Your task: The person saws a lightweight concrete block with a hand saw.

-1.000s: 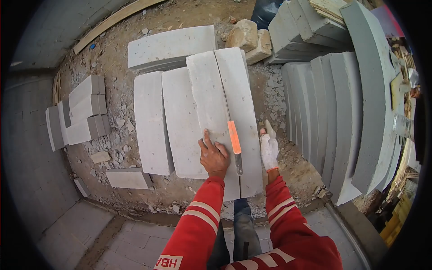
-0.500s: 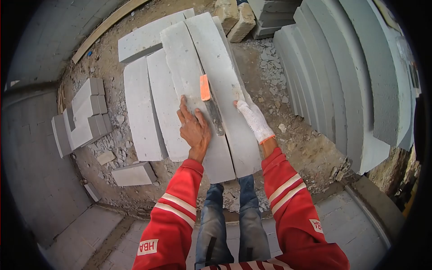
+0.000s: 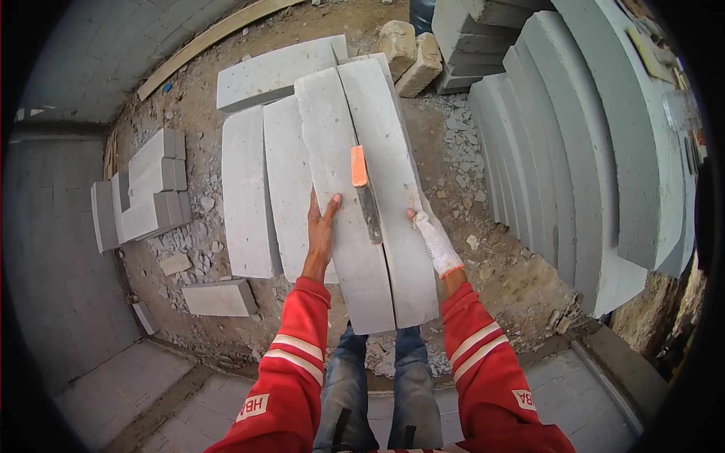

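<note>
Two long, light grey concrete blocks lie side by side on other blocks, a left block point(image 3: 343, 204) and a right block point(image 3: 389, 151), with a narrow gap between them. My bare left hand point(image 3: 322, 230) grips the left block's outer side, thumb on top. My right hand point(image 3: 434, 241), in a white knitted glove, grips the right block's outer edge; its thumb rests on top and its other fingers are hidden. Over the gap lies a tool with an orange end point(image 3: 358, 166) and a dark, flat body point(image 3: 368, 215), touched by neither hand.
More blocks point(image 3: 249, 192) lie left of the pair, with another block point(image 3: 276, 68) across the back. Smaller blocks point(image 3: 155, 185) stand farther left. Tall stacked slabs point(image 3: 559, 143) rise at right. Broken chips point(image 3: 461, 143) litter the dirt floor. A wooden plank point(image 3: 219, 41) runs along the wall.
My left hand has gone from lying spread on top of the left block to gripping its side. My right hand stays at the right block's edge. The view has shifted slightly.
</note>
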Tool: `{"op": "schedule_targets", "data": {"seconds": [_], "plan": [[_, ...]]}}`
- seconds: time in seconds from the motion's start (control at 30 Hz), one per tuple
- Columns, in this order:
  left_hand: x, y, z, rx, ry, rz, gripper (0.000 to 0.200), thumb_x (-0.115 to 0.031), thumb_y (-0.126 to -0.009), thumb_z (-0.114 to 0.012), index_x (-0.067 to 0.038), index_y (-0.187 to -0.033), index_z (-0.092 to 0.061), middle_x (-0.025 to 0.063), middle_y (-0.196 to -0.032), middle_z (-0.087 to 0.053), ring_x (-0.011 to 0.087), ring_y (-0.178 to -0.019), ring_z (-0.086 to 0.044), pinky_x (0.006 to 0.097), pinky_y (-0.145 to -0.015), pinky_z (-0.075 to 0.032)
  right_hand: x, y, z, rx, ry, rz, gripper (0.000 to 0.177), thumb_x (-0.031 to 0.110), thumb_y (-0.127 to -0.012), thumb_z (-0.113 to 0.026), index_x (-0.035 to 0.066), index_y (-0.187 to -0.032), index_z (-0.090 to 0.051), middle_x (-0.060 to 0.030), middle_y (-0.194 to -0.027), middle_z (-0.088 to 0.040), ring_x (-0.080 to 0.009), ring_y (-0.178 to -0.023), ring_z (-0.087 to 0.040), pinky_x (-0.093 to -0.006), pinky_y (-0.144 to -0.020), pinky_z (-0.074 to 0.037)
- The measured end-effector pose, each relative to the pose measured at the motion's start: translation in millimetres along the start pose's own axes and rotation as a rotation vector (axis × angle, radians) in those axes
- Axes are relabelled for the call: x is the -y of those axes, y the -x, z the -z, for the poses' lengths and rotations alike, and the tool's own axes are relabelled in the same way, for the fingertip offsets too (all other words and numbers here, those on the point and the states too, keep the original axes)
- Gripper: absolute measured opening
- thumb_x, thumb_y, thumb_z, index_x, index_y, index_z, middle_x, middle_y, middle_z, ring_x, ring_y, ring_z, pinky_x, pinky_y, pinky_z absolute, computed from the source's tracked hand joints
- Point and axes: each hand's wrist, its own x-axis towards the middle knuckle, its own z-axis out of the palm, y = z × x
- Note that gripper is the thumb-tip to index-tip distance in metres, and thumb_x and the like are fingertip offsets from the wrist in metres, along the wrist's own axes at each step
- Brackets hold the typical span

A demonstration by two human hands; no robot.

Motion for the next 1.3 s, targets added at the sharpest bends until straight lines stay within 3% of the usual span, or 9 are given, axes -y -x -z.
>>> {"op": "schedule_targets", "data": {"seconds": [0.27, 0.4, 0.47, 0.57, 0.7, 0.87, 1.07, 1.23, 1.3], "plan": [[-17, 28, -7, 0.161, 0.164, -0.062, 0.089, -0.024, -0.093, -0.076, -0.007, -0.164, -0.025, 0.0200, -0.151, -0.051, 0.0310, -0.134, -0.055, 0.0420, -0.113, -0.046, 9, 30, 0, 0.008, -0.138, 0.153, 0.090, 0.022, -0.090, -0.078, 0.008, -0.165, -0.031, -0.0175, -0.156, -0.050, -0.0281, -0.142, -0.049, -0.0359, -0.115, -0.041], [-13, 27, -15, 0.065, 0.074, -0.160, 0.078, -0.032, -0.097, -0.073, -0.002, -0.158, -0.035, 0.0220, -0.143, -0.058, 0.0333, -0.130, -0.059, 0.0439, -0.110, -0.048, 13, 49, -13, -0.148, 0.154, 0.187, 0.087, 0.018, -0.086, -0.080, 0.007, -0.161, -0.037, -0.0191, -0.152, -0.052, -0.0340, -0.140, -0.052, -0.0401, -0.114, -0.043], [-22, 30, -23, -0.045, -0.074, -0.174, 0.075, -0.035, -0.098, -0.072, -0.001, -0.156, -0.038, 0.0229, -0.139, -0.061, 0.0346, -0.128, -0.061, 0.0443, -0.108, -0.048, 24, 64, -21, -0.406, 0.437, 0.541, 0.087, 0.012, -0.079, -0.083, 0.006, -0.156, -0.043, -0.0190, -0.148, -0.053, -0.0379, -0.136, -0.054, -0.0441, -0.113, -0.045], [-16, 32, -29, -0.218, -0.280, -0.170, 0.068, -0.043, -0.099, -0.067, -0.001, -0.149, -0.048, 0.0250, -0.126, -0.069, 0.0402, -0.120, -0.066, 0.0460, -0.103, -0.050, 67, 92, -40, -0.323, 0.538, 0.686, 0.091, 0.009, -0.073, -0.086, 0.005, -0.154, -0.046, -0.0203, -0.147, -0.052, -0.0407, -0.135, -0.054, -0.0464, -0.111, -0.048], [-20, 36, -28, -0.199, -0.332, -0.105, 0.067, -0.045, -0.096, -0.069, 0.000, -0.143, -0.053, 0.0260, -0.122, -0.070, 0.0436, -0.113, -0.068, 0.0484, -0.098, -0.052, 104, 69, -83, -0.254, 0.442, 0.545, 0.089, 0.015, -0.077, -0.086, 0.003, -0.155, -0.044, -0.0227, -0.142, -0.055, -0.0381, -0.131, -0.057, -0.0428, -0.106, -0.050], [-18, 37, -33, -0.273, -0.449, -0.127, 0.068, -0.047, -0.093, -0.070, -0.001, -0.142, -0.057, 0.0252, -0.123, -0.070, 0.0434, -0.111, -0.069, 0.0506, -0.094, -0.055, 146, 33, -109, -0.344, 0.487, 0.390, 0.061, 0.024, -0.092, -0.074, -0.005, -0.142, -0.056, -0.0229, -0.083, -0.069, -0.0327, -0.073, -0.072, -0.0404, -0.071, -0.057], [-19, 39, -34, -0.227, -0.407, -0.097, 0.071, -0.047, -0.093, -0.070, -0.003, -0.146, -0.054, 0.0247, -0.127, -0.068, 0.0419, -0.110, -0.070, 0.0490, -0.092, -0.057, 177, 65, -103, -0.340, 0.699, 0.349, 0.055, 0.018, -0.091, -0.075, -0.005, -0.138, -0.060, -0.0208, -0.086, -0.071, -0.0323, -0.074, -0.071, -0.0380, -0.069, -0.057], [-22, 47, -35, -0.213, -0.356, -0.089, 0.067, -0.044, -0.094, -0.071, -0.006, -0.146, -0.053, 0.0228, -0.128, -0.067, 0.0418, -0.110, -0.069, 0.0497, -0.091, -0.056, 84, 179, -86, -0.351, 0.598, 0.369, 0.062, 0.004, -0.084, -0.076, -0.003, -0.142, -0.058, -0.0131, -0.091, -0.072, -0.0212, -0.073, -0.071, -0.0341, -0.070, -0.057], [-21, 35, -32, -0.203, -0.301, -0.110, 0.064, -0.042, -0.095, -0.070, -0.006, -0.145, -0.054, 0.0220, -0.128, -0.067, 0.0413, -0.111, -0.069, 0.0497, -0.092, -0.055, 72, 187, -94, -0.396, 0.468, 0.216, 0.047, -0.001, -0.085, -0.064, -0.006, -0.131, -0.061, -0.0075, -0.085, -0.063, -0.0145, -0.077, -0.058, -0.0303, -0.075, -0.051]]}}
